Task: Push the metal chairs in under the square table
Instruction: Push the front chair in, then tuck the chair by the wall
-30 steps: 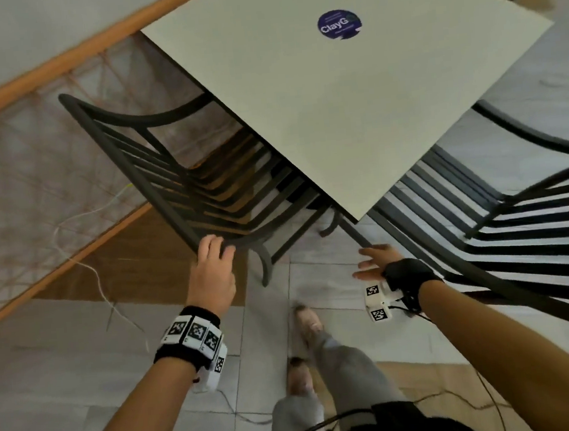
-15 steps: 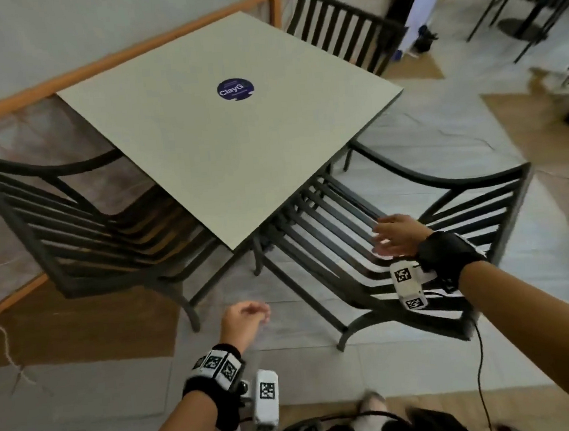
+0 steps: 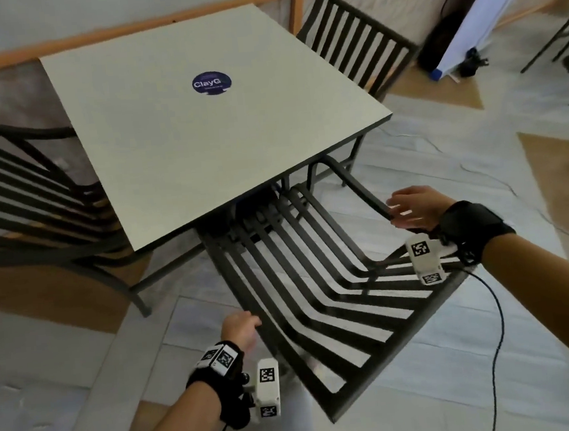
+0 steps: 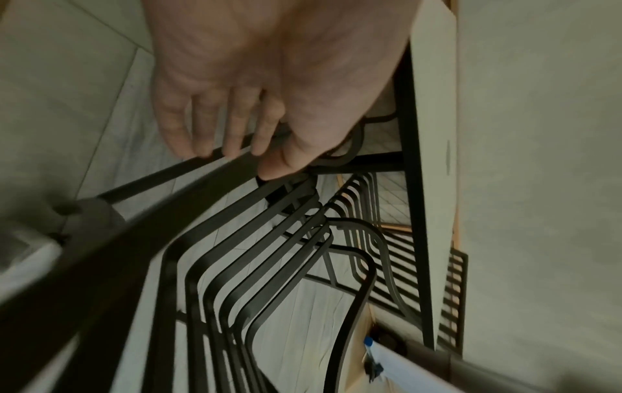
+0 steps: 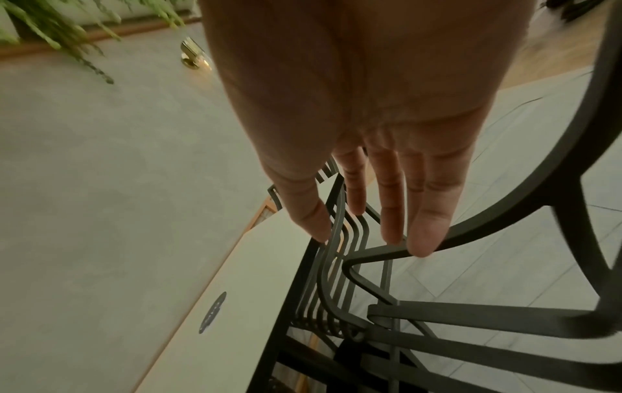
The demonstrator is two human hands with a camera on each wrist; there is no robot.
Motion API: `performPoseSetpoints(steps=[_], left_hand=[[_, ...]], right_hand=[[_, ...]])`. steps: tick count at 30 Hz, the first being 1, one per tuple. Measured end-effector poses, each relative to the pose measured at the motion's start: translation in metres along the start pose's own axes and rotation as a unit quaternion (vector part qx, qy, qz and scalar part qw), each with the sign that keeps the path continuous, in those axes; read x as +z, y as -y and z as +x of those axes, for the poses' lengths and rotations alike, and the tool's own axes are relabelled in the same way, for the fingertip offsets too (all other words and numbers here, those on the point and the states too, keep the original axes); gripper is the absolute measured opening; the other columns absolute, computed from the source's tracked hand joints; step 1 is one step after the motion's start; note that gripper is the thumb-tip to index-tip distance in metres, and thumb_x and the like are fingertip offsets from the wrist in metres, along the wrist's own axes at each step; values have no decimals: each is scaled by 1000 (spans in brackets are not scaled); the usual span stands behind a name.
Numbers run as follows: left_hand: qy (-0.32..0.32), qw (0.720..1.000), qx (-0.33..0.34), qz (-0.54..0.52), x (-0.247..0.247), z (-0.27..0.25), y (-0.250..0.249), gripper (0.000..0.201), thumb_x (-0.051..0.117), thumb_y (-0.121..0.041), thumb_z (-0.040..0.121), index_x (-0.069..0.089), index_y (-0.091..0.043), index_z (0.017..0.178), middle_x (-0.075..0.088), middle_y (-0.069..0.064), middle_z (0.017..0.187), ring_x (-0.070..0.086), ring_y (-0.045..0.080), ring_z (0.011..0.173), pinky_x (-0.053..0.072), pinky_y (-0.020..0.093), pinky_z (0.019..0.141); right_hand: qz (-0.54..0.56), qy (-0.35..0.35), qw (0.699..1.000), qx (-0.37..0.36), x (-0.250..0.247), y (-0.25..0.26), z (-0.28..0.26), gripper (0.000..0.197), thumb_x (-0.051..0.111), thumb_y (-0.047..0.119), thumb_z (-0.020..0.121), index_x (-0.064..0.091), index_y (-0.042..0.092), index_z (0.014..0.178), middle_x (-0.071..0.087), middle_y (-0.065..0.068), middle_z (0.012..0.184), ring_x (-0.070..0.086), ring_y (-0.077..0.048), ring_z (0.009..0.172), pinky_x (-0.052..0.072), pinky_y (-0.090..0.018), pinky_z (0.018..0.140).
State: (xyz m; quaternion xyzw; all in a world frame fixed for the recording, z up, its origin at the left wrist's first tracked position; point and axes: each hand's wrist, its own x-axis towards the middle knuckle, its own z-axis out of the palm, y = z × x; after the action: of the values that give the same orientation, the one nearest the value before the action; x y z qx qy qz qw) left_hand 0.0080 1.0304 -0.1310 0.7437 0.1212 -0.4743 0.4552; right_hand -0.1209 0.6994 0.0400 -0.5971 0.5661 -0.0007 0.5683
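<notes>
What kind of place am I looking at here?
Probably a café or restaurant seating area: a square table bearing a round logo sticker, matching metal slatted chairs around it, and more chairs beyond on tiled floor.

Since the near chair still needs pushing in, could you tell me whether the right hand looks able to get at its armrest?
Probably yes: the right hand is open, its fingertips already at the near chair's curved armrest, with nothing between them.

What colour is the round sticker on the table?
Dark blue with white lettering; the sticker shows best in the head view.
</notes>
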Motion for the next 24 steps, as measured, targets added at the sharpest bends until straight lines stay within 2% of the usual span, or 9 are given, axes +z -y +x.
performPoseSetpoints(steps=[2, 4, 5, 9, 12, 14, 18, 20, 24], left_hand=[[-25, 999, -30, -11, 18, 15, -4, 9, 56, 0, 81, 61, -2, 75, 56, 15, 82, 50, 28, 73, 44, 31, 68], [-57, 995, -68, -50, 35, 32, -8, 7, 58, 0, 80, 58, -1, 73, 57, 17, 84, 51, 29, 73, 47, 26, 63], [-76, 991, -82, -72, 44, 37, -12, 6, 58, 1, 79, 58, 3, 84, 58, 18, 87, 52, 29, 73, 47, 29, 66], [-141, 976, -127, -102, 73, 63, -22, 63, 63, 4, 71, 34, 6, 128, 54, 29, 117, 57, 40, 99, 50, 50, 90], [-181, 969, -148, -74, 83, 74, -24, 78, 60, 8, 74, 20, 0, 140, 43, 33, 135, 48, 46, 119, 43, 51, 102], [-187, 969, -148, -62, 85, 77, -23, 81, 54, 10, 79, 11, -5, 146, 39, 31, 140, 43, 45, 125, 37, 49, 108], [-197, 968, -146, -47, 87, 85, -18, 75, 45, 10, 83, 12, -13, 147, 44, 28, 138, 45, 44, 122, 39, 49, 106], [-208, 966, -150, -32, 87, 87, -16, 73, 42, 8, 85, 13, -17, 147, 47, 28, 135, 48, 45, 119, 41, 49, 104], [-213, 967, -137, 2, 88, 87, -12, 73, 38, 7, 84, 14, -22, 147, 53, 26, 128, 53, 43, 113, 45, 46, 95]], right_hand=[[-30, 3, 1000, 3, -7, 4, 38, 9, 58, 8, 91, 58, 9, 82, 56, -13, 80, 55, -23, 64, 54, -21, 48], [-63, 9, 998, 2, -11, 2, 78, 4, 57, 7, 91, 59, 4, 89, 51, -12, 72, 47, -22, 57, 44, -22, 49], [-84, 10, 996, 1, -12, 1, 98, 5, 56, 7, 91, 59, 3, 94, 49, -12, 69, 44, -21, 56, 39, -23, 52], [-169, -2, 986, 1, -11, -10, 169, 25, 63, 12, 87, 65, -3, 107, 53, -14, 73, 46, -24, 59, 39, -27, 56], [-248, -6, 969, 10, -10, -17, 205, 33, 63, 16, 88, 65, -7, 111, 53, -12, 66, 46, -23, 55, 41, -19, 35], [-256, -4, 966, 28, -7, -26, 223, 35, 62, 14, 89, 61, -10, 114, 55, -16, 78, 45, -22, 53, 35, -16, 27], [-272, -13, 960, 69, 2, -51, 260, 50, 70, 19, 82, 50, 0, 125, 57, -14, 81, 60, -29, 66, 43, -28, 50], [-276, -36, 958, 70, 2, -66, 277, 56, 71, 13, 78, 45, 5, 127, 58, -17, 90, 66, -36, 82, 47, -33, 51], [-301, 4, 950, 85, -4, -87, 301, 49, 63, 1, 83, 41, 4, 126, 54, -18, 81, 64, -40, 83, 52, -44, 56]])
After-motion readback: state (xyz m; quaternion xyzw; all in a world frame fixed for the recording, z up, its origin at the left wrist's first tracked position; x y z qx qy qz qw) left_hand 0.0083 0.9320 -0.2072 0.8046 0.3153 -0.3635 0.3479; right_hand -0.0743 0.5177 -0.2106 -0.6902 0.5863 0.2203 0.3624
